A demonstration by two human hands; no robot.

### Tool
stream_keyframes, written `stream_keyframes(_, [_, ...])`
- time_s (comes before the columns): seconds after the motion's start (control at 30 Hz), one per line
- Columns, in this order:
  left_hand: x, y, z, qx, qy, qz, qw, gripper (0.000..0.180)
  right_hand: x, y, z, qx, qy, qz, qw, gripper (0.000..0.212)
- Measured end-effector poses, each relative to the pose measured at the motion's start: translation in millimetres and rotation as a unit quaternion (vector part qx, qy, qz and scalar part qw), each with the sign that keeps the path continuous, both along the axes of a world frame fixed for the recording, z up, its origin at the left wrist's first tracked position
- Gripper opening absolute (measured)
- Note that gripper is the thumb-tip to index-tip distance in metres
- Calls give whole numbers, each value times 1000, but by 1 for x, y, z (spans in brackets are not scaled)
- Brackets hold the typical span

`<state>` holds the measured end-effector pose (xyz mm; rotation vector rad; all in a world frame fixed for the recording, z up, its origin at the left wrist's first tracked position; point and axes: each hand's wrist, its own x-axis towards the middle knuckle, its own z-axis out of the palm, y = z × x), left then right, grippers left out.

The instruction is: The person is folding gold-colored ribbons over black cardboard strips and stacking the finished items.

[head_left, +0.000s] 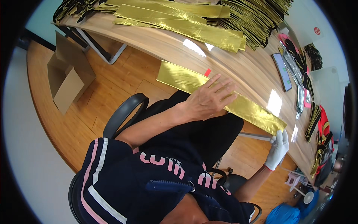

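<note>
While the left hand (209, 98) lies flat, bare and open-palmed with fingers spread on the middle of a long gold strip (220, 97), the right hand (278, 149), in a white glove, pinches the strip's far right end between thumb and fingers. The strip lies along the near edge of the wooden tabletop (238, 63), its left end jutting a little past that edge over the floor (93, 93). The two hands are well apart, one at mid-strip and one at the end. Farther back on the tabletop more gold strips (179, 20) lie stacked crosswise, and beside them a fanned heap of gold and black pieces (253, 18). A phone (282, 71) rests face up to the right of the strip, near silver and pink-trimmed pieces (300, 84) that run along the right side. Below the tabletop, a black chair armrest (125, 112) curves beside the person's dark trousers, and an open cardboard box (67, 78) stands on the wooden floor to the left. The person wears a dark top with pink and white stripes.
</note>
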<state>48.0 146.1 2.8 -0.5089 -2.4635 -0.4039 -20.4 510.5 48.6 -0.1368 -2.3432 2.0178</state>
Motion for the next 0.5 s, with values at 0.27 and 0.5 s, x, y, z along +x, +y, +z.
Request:
stream_keyframes(0.27, [-35,0,23,-83,39,-94,991,22,17,-9,17,392,253,-183,865,44])
stream_keyframes(0.5, [-31,34,21,-103,-81,-19,991,32,41,-127,31,461,347,221,786,61])
